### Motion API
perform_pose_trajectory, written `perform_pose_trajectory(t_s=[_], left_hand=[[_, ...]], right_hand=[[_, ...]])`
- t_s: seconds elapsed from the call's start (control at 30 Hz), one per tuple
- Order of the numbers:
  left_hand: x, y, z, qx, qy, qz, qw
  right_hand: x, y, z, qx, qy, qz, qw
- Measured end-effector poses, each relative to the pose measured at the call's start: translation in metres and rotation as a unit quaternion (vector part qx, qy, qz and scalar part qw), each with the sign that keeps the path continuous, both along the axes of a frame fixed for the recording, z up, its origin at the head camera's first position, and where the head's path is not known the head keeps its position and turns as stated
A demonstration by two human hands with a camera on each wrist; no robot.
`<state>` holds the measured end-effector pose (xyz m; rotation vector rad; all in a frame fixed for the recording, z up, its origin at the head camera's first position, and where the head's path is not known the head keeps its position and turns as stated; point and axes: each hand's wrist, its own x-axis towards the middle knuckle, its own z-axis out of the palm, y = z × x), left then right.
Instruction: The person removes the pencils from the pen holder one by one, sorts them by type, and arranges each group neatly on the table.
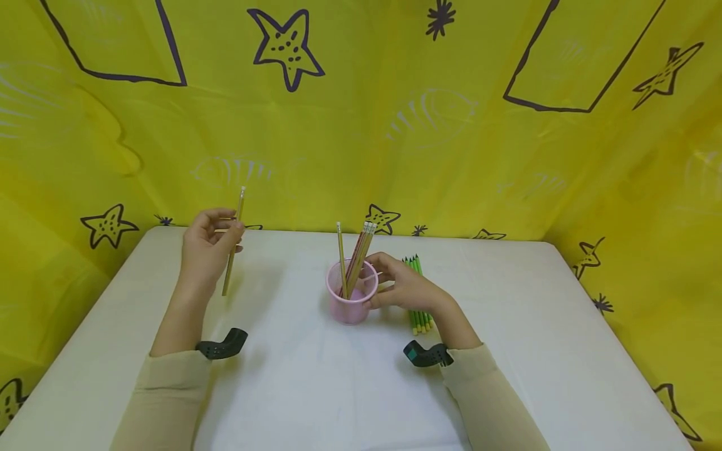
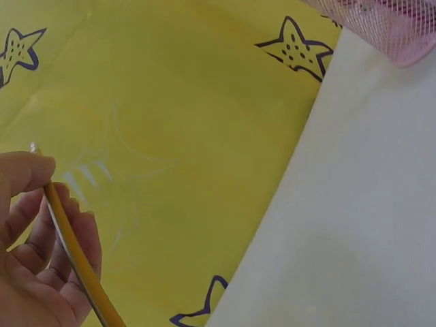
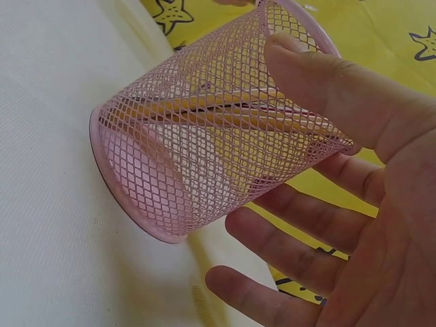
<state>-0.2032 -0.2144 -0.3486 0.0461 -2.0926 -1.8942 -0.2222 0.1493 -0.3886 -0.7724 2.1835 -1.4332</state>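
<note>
My left hand (image 1: 210,247) holds a yellow pencil (image 1: 228,275) between thumb and fingers, above the table's far left part. The pencil stands nearly upright, its eraser end on top; the left wrist view shows the thumb pressed on its shaft (image 2: 73,253). At the middle, a pink mesh pencil cup (image 1: 348,311) contains several yellow pencils (image 1: 361,254) and a reddish one, eraser ends up. My right hand (image 1: 410,288) grips this cup from its right side. In the right wrist view the thumb (image 3: 320,75) lies over the rim, and the other fingers reach around the far side.
Several green pencils (image 1: 420,322) lie side by side just right of the cup, partly behind my right hand. White cloth covers the table (image 1: 310,388). A yellow patterned curtain (image 1: 350,138) rises along its back and sides. Black devices (image 1: 224,344) sit at both wrists.
</note>
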Motion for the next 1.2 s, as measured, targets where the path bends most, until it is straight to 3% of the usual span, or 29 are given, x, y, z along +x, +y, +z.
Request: perform_pose_trajectory(t_s=[0.17, 0.33, 0.5, 0.83, 1.2], left_hand=[[-0.001, -0.007, -0.008, -0.093, -0.026, -0.025, 0.995], [-0.003, -0.012, -0.013, -0.134, -0.045, -0.032, 0.9894], [-0.003, -0.019, -0.016, -0.171, -0.072, -0.02, 0.9825], [-0.004, -0.031, -0.022, -0.187, -0.118, 0.0, 0.9753], [-0.005, -0.036, -0.025, -0.194, -0.152, -0.033, 0.9686]], right_hand=[[-0.001, 0.0, -0.001, 0.0, 0.002, 0.002, 1.0], [0.0, 0.0, -0.001, -0.003, 0.006, 0.004, 1.0], [0.0, 0.0, -0.001, 0.001, 0.006, 0.002, 1.0], [0.0, -0.001, 0.0, -0.004, 0.005, 0.002, 1.0], [0.0, -0.001, 0.0, -0.01, 0.002, 0.007, 1.0]])
